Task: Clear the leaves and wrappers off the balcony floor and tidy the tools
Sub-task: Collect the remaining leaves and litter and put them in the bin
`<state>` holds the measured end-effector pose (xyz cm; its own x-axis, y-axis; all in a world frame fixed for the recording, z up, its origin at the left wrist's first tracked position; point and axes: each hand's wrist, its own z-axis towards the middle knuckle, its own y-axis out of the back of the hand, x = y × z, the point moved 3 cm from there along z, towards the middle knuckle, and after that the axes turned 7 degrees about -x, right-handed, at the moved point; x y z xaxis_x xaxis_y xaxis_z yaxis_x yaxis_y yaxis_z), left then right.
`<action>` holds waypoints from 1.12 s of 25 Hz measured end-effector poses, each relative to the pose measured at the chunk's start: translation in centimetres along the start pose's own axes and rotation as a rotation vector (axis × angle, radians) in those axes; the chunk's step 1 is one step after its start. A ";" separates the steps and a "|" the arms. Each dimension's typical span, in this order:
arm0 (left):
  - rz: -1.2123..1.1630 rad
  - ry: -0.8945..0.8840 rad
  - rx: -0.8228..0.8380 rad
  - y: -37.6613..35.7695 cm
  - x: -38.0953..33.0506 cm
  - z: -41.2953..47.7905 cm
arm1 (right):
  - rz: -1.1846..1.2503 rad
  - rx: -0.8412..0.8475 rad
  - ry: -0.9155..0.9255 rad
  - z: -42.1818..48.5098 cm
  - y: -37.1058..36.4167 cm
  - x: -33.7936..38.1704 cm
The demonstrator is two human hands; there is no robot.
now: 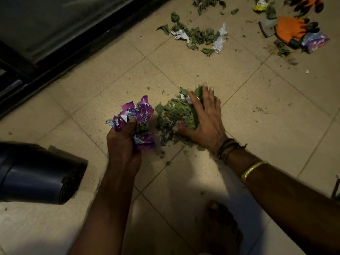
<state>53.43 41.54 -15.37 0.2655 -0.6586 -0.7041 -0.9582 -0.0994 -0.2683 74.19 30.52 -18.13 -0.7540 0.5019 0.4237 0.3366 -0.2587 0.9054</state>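
Note:
On the beige tiled floor, my left hand grips a crumpled bunch of purple wrappers with some leaves mixed in. Just to its right lies a heap of green leaves with a scrap of white paper in it. My right hand lies flat on that heap, fingers spread and straight, thumb at the near edge. Farther back, more leaves and white paper scraps are scattered. At the far right lie orange work gloves, a small trowel blade and another purple wrapper.
A dark bin bag roll or bin lies on its side at the left. A dark sliding door frame runs along the upper left. My bare foot is at the bottom. A yellow wrapper lies at the top right.

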 end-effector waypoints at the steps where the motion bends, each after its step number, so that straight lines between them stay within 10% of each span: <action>1: -0.008 -0.003 0.002 0.1 -0.1 0.1 | 0.013 0.022 0.040 1.0 0.1 0.0; 7: -0.030 0.003 0.009 0.6 0.1 0.0 | -0.164 0.134 0.281 1.8 -2.0 3.5; 16: -0.029 -0.001 -0.023 0.4 0.4 -0.1 | -0.121 -0.207 0.448 2.3 -1.9 2.3; 22: -0.093 0.039 -0.033 -1.6 -0.7 -2.5 | 0.625 -0.358 -0.296 2.7 1.3 1.2; 28: -0.191 0.086 -0.099 -3.2 -7.3 -12.6 | 1.527 0.080 -1.058 -2.4 13.0 10.1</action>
<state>53.25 37.28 -1.04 0.4373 -0.6815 -0.5867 -0.8982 -0.2984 -0.3228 69.56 30.22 -2.19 0.8007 0.1502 0.5799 0.3459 -0.9063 -0.2429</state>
